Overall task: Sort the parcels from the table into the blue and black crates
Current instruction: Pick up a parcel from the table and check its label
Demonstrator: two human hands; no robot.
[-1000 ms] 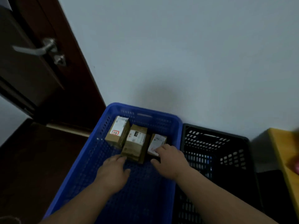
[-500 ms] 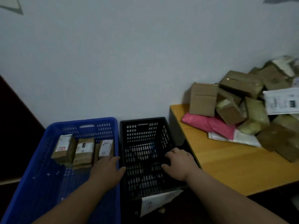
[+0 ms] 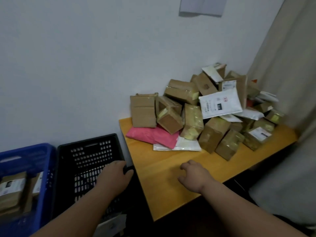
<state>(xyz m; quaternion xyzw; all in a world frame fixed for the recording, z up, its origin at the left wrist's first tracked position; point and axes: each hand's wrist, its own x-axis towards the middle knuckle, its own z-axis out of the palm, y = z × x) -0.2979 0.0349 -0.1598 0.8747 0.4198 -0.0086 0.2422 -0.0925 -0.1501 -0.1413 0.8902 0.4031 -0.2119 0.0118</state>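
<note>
From the head camera, the person's right hand [image 3: 195, 176] hovers over the bare front part of the yellow wooden worktop [image 3: 164, 183], palm down, its fingers [image 3: 185, 165] loosely curled and holding nothing. The left hand [image 3: 113, 177] reaches over the right side of the black crate [image 3: 85, 149], also empty, fingers relaxed, their tips near the crate's right rim; whether they touch it I cannot tell.

The parcels [image 3: 212, 113] lie heaped at the back of the worktop against the white wall: mostly brown taped cardboard boxes, tumbled at all angles. A pink mailer bag [image 3: 150, 135] lies flat at the left foot of the heap, partly under a box, with a flat white envelope [image 3: 184, 145] just beside it. A white bag with a printed label [image 3: 219, 104] leans high on the pile.

The blue crate [image 3: 29, 154] stands touching the black one on its left, and brown labelled boxes [image 3: 12, 190] sit inside it. A beige curtain [image 3: 289, 82] hangs at the right.
</note>
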